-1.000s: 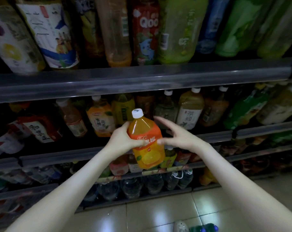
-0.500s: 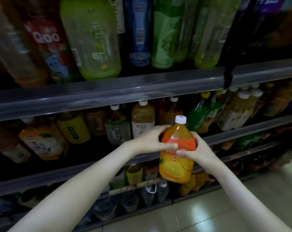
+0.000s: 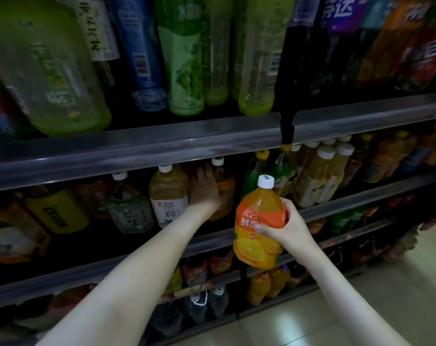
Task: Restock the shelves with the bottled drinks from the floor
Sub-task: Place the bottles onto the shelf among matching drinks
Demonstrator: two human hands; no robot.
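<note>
A person faces dim store shelves packed with drinks. The right hand (image 3: 285, 227) grips an orange juice bottle (image 3: 259, 221) around its middle, thumb across the label, holding it upright in the air just in front of the middle shelf (image 3: 361, 196). Its cap is white. The orange label carries white characters starting "鲜果", and orange slices are pictured below.

The left hand (image 3: 204, 192) reaches over the shelf's front rail into a narrow gap between 2 bottles. On its left is a tea bottle (image 3: 169, 193) with a white label reading "茶粹". On its right is an amber bottle (image 3: 224, 191), which the hand touches. The fingers point toward the dark back of the shelf, and I cannot tell whether they grip anything.

Right of the amber bottle is a slim dark gap, then green bottles (image 3: 254, 176) with yellow caps, then pale yellow bottles (image 3: 319, 176) with white caps, packed tight. The clear rail of the upper shelf (image 3: 137, 151) hangs close over the caps, leaving little headroom. A black upright (image 3: 286, 128) breaks that rail.

Above stand tall bottles: a green one picturing grapes (image 3: 184, 71), a blue one with a barcode (image 3: 143, 63), and a purple label (image 3: 339, 11) whose white writing ends in "达".

Small orange bottles (image 3: 264, 285) sit on the lowest shelf. Pale tiled floor (image 3: 361, 308) lies open at the near right.
</note>
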